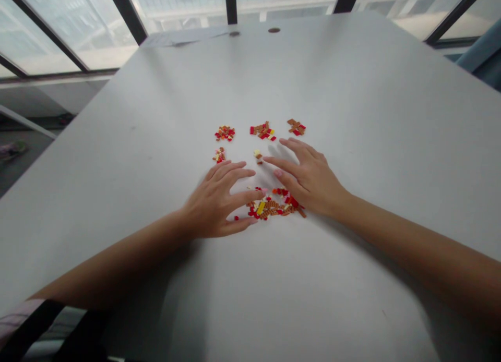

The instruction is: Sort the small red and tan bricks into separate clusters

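A loose pile of small red, brown, yellow and white toy building bricks point(274, 208) lies on the white table between my hands. My left hand point(219, 200) has its fingers spread, thumb and index finger at the pile's left edge. My right hand point(309, 179), fingers also apart, hovers over the pile's right side. Near its index fingertip sit a few cream and brown bricks point(258, 156). Just beyond my left fingers is a small group of mixed bricks point(219, 154), partly hidden. I see nothing held in either hand.
Farther back are a cluster of tiny red and brown bricks point(225, 133), a middle cluster point(263, 131) and a brown and red cluster point(296, 127). Paper sheets point(183, 37) and two round holes are at the far edge of the white table point(352, 91), before windows.
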### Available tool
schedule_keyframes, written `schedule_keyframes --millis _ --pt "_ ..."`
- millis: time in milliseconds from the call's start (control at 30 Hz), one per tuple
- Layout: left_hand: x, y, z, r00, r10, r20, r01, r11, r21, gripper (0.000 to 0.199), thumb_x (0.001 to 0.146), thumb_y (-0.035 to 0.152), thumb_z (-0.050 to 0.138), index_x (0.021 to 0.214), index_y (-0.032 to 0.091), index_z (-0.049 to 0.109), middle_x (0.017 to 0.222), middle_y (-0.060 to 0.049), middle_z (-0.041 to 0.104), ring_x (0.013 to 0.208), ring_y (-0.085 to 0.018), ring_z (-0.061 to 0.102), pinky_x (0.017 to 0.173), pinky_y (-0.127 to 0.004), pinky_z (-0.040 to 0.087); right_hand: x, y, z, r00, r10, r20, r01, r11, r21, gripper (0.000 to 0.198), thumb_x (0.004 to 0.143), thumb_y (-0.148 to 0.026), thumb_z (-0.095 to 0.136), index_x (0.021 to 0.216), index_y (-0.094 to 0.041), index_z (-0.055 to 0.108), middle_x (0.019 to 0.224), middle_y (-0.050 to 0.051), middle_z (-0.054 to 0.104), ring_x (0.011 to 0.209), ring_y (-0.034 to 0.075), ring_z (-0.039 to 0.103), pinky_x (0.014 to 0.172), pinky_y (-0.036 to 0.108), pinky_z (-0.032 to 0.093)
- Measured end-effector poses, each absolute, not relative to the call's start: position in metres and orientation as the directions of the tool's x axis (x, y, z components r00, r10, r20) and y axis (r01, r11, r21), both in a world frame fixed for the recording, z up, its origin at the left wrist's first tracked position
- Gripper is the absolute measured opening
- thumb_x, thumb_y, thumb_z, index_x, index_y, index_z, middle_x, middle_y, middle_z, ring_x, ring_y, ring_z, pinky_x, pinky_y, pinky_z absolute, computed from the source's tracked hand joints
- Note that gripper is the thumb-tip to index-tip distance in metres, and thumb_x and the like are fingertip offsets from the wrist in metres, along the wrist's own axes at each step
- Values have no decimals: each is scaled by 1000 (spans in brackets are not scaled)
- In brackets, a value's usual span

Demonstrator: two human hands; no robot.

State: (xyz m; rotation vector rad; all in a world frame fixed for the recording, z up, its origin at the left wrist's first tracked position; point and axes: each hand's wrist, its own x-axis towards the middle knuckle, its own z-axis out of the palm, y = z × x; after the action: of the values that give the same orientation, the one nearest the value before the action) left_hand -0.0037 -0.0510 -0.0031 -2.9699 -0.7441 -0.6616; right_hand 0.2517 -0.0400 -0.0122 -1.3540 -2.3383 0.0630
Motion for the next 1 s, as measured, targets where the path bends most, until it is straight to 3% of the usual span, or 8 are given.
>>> schedule_keyframes --millis 167,300,367,467,667,833,1000 --pt "-3 -53 -1 797 448 406 462 -884 70 38 91 43 59 125 24 64 138 -15 56 136 -35 47 114 -57 36 248 -37 -13 -417 850 322 838 497 -225 41 103 -47 37 133 -38 63 158 8 42 148 35 31 111 61 32" --pt "-3 -53 -2 776 466 424 486 -871 68 35 92 40 58 123 24 65 135 -14 58 135 -34 48 113 -56 37 249 -37 -13 -372 868 329 850 461 -256 46 102 -49 38 144 -34 53 158 12 42 148 35 32 111 61 33" --pt "-3 -52 -2 765 475 436 500 -864 64 33 93 37 57 122 23 66 134 -14 59 133 -34 50 112 -56 38 251 -38 -9 -398 832 387 806 519 -285 43 103 -46 38 134 -32 63 154 10 47 146 33 36 113 58 33" --pt "-3 -52 -1 749 478 459 515 -856 50 30 95 35 56 117 20 68 130 -15 62 129 -34 54 110 -56 40 253 -41 -2 -492 731 474 690 659 -300 42 103 -41 38 104 -29 78 145 9 57 139 28 46 115 52 32" --pt "-3 -51 0 703 513 493 557 -828 66 20 94 32 58 106 21 70 125 -13 65 125 -30 58 110 -53 42 254 -44 1 -566 656 500 612 740 -278 44 101 -44 42 84 -29 81 142 7 60 133 27 52 115 53 29" --pt "-1 -52 -1 701 508 501 554 -830 67 19 94 32 58 104 21 70 124 -12 66 122 -29 60 109 -52 43 256 -42 -3 -548 703 453 670 693 -267 50 103 -51 33 102 -32 80 145 8 56 132 27 51 114 52 30" --pt "-1 -52 -1 710 487 508 540 -840 51 20 94 31 58 106 19 68 121 -12 68 121 -30 61 108 -52 43 252 -40 -7 -504 794 339 769 591 -242 52 103 -54 28 129 -34 68 155 10 44 143 32 39 113 56 29"
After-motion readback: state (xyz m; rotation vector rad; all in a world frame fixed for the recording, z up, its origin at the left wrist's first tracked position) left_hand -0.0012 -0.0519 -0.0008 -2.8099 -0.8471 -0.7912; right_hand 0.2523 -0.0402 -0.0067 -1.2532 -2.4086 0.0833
